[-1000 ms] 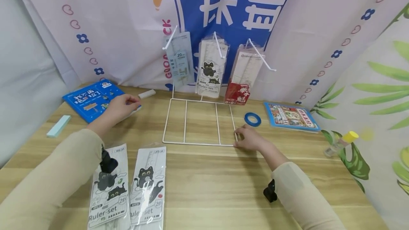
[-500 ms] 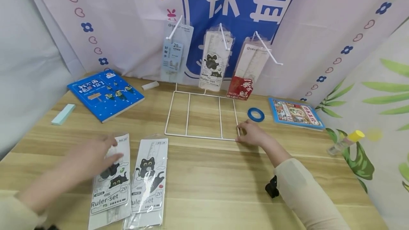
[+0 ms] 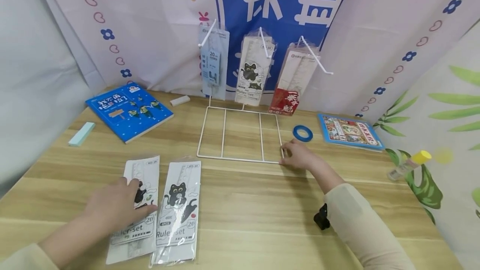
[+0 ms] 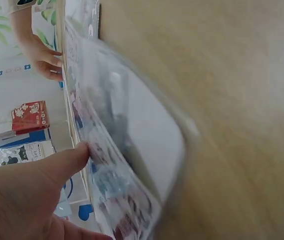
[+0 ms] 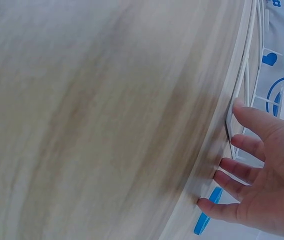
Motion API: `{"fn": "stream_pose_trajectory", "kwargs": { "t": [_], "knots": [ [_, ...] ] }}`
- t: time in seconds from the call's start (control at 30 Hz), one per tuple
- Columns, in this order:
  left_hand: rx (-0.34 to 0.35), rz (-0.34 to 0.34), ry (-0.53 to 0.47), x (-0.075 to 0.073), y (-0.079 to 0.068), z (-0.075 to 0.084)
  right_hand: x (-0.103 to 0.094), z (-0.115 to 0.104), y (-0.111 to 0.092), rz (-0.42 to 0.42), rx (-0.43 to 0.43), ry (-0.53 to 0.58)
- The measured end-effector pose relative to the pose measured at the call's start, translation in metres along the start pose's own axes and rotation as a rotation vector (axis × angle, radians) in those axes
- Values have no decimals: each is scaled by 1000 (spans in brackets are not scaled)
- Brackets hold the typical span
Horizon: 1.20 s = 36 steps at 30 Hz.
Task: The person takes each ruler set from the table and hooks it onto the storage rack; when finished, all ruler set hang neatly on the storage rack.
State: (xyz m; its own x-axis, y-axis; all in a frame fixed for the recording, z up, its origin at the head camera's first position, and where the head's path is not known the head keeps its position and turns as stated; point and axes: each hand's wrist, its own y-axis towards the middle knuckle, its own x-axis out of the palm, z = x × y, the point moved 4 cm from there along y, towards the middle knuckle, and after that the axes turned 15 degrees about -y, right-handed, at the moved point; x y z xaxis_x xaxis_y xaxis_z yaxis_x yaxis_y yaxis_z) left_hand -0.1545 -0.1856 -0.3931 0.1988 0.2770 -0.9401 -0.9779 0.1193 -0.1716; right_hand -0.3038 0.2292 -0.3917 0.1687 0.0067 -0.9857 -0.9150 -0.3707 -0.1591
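Note:
My left hand [image 3: 110, 205] rests over a bagged ruler set [image 3: 129, 249] with a black-cat card, which lies flat on the table. Its thumb is stretched out across the pack; in the left wrist view the thumb touches the plastic sleeve [image 4: 127, 130], and the other fingers are partly cut off. A second bagged ruler set [image 3: 176, 211] lies just to the right. At the near right corner of the white wire display rack [image 3: 243, 160], my right hand [image 3: 300, 155] holds the base wire between thumb and index finger. The remaining fingertips reach down to the tabletop.
Three hooks carry hanging packs: a blue one [image 3: 214, 63], a cat ruler set [image 3: 255, 70] and a red-and-white one [image 3: 294, 78]. Around the rack lie a blue book [image 3: 129, 111], erasers, blue tape [image 3: 302, 133], a comic-covered booklet [image 3: 350, 132] and a yellow-capped glue stick [image 3: 408, 165].
My left hand has moved from beside the blue book toward me, down onto the left ruler set. My right hand stays at the rack's corner. The view has shifted slightly.

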Motion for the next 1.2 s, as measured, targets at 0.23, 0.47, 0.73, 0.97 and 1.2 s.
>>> {"fn": "stream_pose_trajectory", "kwargs": {
  "t": [0.23, 0.47, 0.73, 0.97, 1.2],
  "knots": [
    [-14, -32, -22, -5, 1, -15, 1, 0, 1, 3, 1, -7],
    [-27, -45, -54, -7, 2, -24, 1, 0, 1, 4, 10, -2],
    [106, 66, -257, -9, 6, -33, -1, 0, 3, -6, 19, -10],
    [90, -47, -559, -8, 8, -48, -1, -3, 0, -5, 16, -6],
    [69, -132, -660, -14, 7, -50, -1, -3, -1, -10, 25, 1]
  ]
}}
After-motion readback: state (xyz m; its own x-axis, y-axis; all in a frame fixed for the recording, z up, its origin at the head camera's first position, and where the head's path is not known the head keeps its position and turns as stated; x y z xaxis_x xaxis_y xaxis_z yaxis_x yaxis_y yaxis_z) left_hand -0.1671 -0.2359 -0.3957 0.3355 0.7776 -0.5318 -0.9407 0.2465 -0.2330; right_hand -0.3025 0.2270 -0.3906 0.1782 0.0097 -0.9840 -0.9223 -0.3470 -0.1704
